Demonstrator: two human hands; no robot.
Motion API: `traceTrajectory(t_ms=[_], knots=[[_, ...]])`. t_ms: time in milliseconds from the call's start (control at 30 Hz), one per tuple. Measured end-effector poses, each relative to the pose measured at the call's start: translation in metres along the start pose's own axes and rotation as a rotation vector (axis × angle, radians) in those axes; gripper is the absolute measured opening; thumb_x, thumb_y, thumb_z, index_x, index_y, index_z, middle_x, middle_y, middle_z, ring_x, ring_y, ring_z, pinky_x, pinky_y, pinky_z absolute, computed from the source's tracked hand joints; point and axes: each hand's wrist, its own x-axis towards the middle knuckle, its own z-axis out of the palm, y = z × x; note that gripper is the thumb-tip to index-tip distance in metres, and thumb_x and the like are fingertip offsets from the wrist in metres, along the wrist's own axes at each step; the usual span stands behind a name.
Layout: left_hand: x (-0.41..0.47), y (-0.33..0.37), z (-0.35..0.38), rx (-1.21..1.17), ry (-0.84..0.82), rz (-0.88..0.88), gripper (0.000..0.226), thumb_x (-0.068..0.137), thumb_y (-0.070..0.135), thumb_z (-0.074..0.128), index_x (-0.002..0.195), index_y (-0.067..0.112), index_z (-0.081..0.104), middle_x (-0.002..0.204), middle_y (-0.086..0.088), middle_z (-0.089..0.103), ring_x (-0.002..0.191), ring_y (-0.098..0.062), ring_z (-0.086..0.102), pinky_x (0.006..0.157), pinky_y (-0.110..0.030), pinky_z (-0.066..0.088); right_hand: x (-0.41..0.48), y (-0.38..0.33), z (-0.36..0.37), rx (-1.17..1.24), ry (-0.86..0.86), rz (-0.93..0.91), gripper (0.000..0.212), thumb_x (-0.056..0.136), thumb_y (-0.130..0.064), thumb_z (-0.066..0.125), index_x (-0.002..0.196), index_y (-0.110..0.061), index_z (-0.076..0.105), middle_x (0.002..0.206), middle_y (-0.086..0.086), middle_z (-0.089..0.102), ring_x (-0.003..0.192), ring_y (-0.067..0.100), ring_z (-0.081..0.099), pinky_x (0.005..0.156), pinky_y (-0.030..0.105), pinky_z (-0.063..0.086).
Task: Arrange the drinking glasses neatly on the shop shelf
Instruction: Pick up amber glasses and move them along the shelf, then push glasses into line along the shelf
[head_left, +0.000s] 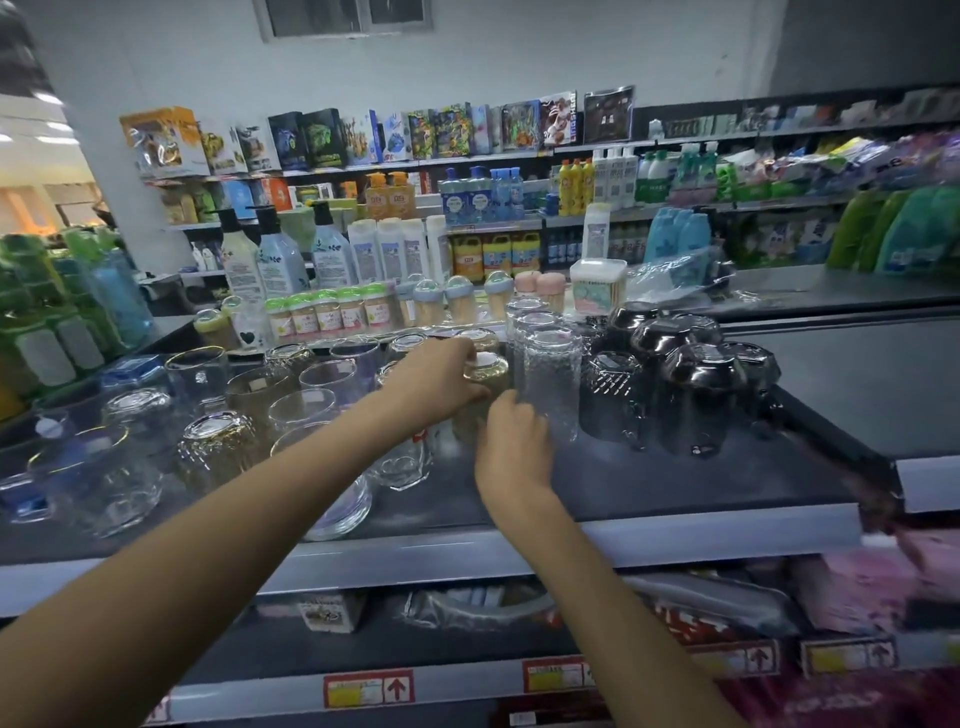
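Right hand (511, 441) grip unclear, left hand (439, 379) clasping amber glass (485, 382), base hidden

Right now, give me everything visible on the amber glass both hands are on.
The amber glass is a see-through, yellow-tinted tumbler standing upside down on the dark shelf, its thick base up with a pale round sticker on it. The left hand grips it from the left near the top; the right hand covers its lower front, so the rim is hidden. A tall textured clear glass stands close on its right; contact between them cannot be told.
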Motion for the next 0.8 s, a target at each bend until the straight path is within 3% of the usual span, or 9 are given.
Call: traceTrajectory(t_ms=[267, 400, 533, 633, 800], knots=[[-0.002, 0.003, -0.004, -0.096, 0.046, -0.037, 0.057, 0.085, 0.04, 0.081, 0.13, 0.009, 0.066, 0.123, -0.013, 0.071, 0.114, -0.031, 0.065, 0.088, -0.036, 0.05, 0.0, -0.002, -0.002, -0.076, 0.008, -0.008, 0.034, 0.107, -0.007, 0.045, 0.139, 0.005, 0.048, 0.124, 0.017, 0.07, 0.115, 0.033, 0.067, 0.087, 0.04, 0.053], [-0.001, 0.003, -0.006, -0.135, 0.038, -0.078, 0.051, 0.083, 0.04, 0.083, 0.123, 0.011, 0.07, 0.105, -0.011, 0.076, 0.098, -0.025, 0.071, 0.079, -0.032, 0.051, 0.0, -0.003, -0.003, -0.066, 0.019, -0.012, 0.032, 0.106, -0.005, 0.046, 0.137, 0.005, 0.049, 0.122, 0.018, 0.07, 0.114, 0.035, 0.067, 0.085, 0.041, 0.053], [-0.001, 0.003, -0.004, -0.141, 0.044, -0.089, 0.049, 0.083, 0.039, 0.083, 0.121, 0.011, 0.07, 0.109, -0.011, 0.074, 0.1, -0.025, 0.069, 0.076, -0.031, 0.048, 0.0, -0.003, -0.006, -0.065, 0.012, -0.01, 0.032, 0.105, 0.0, 0.041, 0.136, 0.005, 0.049, 0.123, 0.018, 0.069, 0.115, 0.034, 0.066, 0.086, 0.041, 0.053], [-0.007, 0.005, -0.006, -0.139, 0.049, -0.074, 0.047, 0.086, 0.037, 0.08, 0.123, 0.012, 0.069, 0.114, -0.01, 0.073, 0.106, -0.027, 0.067, 0.084, -0.034, 0.051, -0.004, -0.002, -0.008, -0.026, 0.036, -0.005, 0.03, 0.105, 0.0, 0.042, 0.133, 0.003, 0.052, 0.121, 0.016, 0.07, 0.113, 0.032, 0.067, 0.085, 0.039, 0.053], [-0.037, 0.002, -0.038, -0.183, 0.098, -0.017, 0.029, 0.088, 0.03, 0.076, 0.114, 0.018, 0.074, 0.101, -0.003, 0.075, 0.095, -0.021, 0.069, 0.085, -0.037, 0.057, -0.016, 0.006, -0.018, 0.177, 0.042, -0.094, 0.019, 0.104, -0.012, 0.053, 0.12, -0.005, 0.062, 0.112, 0.017, 0.071, 0.105, 0.037, 0.066, 0.08, 0.042, 0.051]])
